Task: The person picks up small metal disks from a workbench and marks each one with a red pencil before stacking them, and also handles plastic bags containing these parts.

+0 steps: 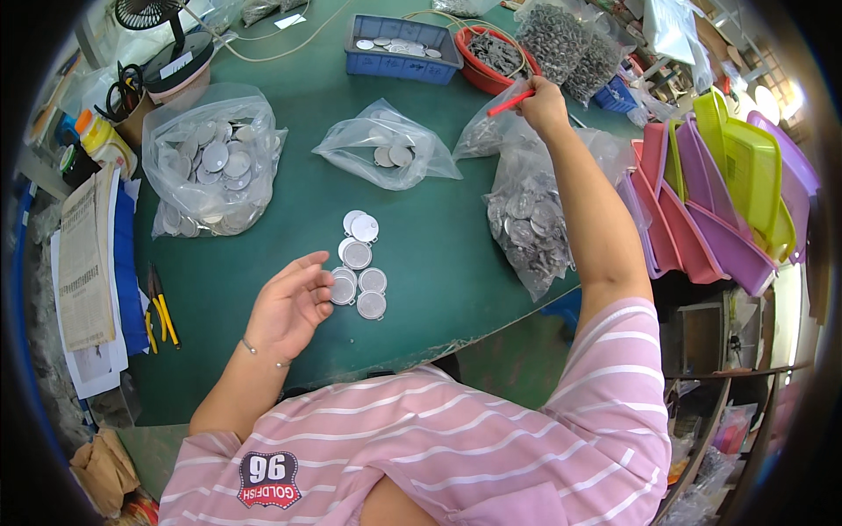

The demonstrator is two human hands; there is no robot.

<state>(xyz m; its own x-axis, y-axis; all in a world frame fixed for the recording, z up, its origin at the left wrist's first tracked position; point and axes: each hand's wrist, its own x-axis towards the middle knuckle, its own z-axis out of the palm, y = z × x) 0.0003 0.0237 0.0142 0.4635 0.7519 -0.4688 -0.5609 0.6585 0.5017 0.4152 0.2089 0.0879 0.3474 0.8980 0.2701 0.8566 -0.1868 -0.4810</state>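
My left hand [294, 296] rests palm up on the green table, its fingers loosely bent and apart, holding nothing. Its fingertips are beside a small cluster of round silver metal discs [372, 305], some overlapping, with little tabs on their rims. My right hand [545, 105] reaches far forward and grips a slim red pen-like stick [509, 103], close to a red bowl [470, 74] of small grey metal parts. Below my right forearm lies a clear bag of metal discs [531, 223]. A smaller open bag [386, 145] with a few discs lies mid-table.
At the left stands a big bag of discs [215, 162], with yellow-handled pliers [161, 311] nearer me. A blue bin [403, 63] holds discs at the back. Bags of small parts [553, 39] sit back right. Stacked plastic trays [702, 188] flank the right edge; a fan [153, 13] is back left.
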